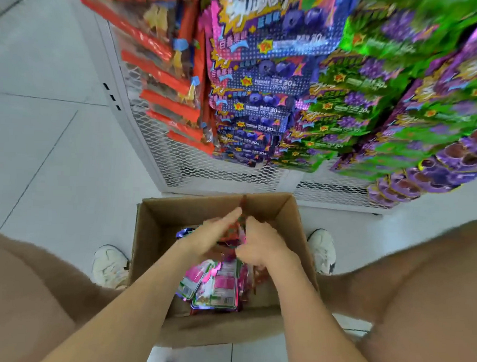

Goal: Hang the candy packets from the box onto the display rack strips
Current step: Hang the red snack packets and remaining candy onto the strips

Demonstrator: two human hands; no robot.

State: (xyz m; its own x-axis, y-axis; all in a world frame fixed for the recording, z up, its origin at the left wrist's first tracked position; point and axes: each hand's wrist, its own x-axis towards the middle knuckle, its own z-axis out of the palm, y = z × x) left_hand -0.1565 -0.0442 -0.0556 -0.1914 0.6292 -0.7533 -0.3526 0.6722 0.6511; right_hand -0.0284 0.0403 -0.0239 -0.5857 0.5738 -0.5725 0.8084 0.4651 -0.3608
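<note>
Display rack strips [263, 80] already laden; holding a bunch of candy packets [239, 224] over the box [290, 224], left hand [216, 234] pressed flat, right hand [259, 250] grip curled round; more left inside.

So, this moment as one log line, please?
step: pickup | left hand: against candy packets | right hand: grips candy packets | where: over box

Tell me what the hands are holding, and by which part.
A bunch of packets over the box: the right hand grips one side around the middle, the left hand lies against the other side, its hold too blurred to tell.
</note>
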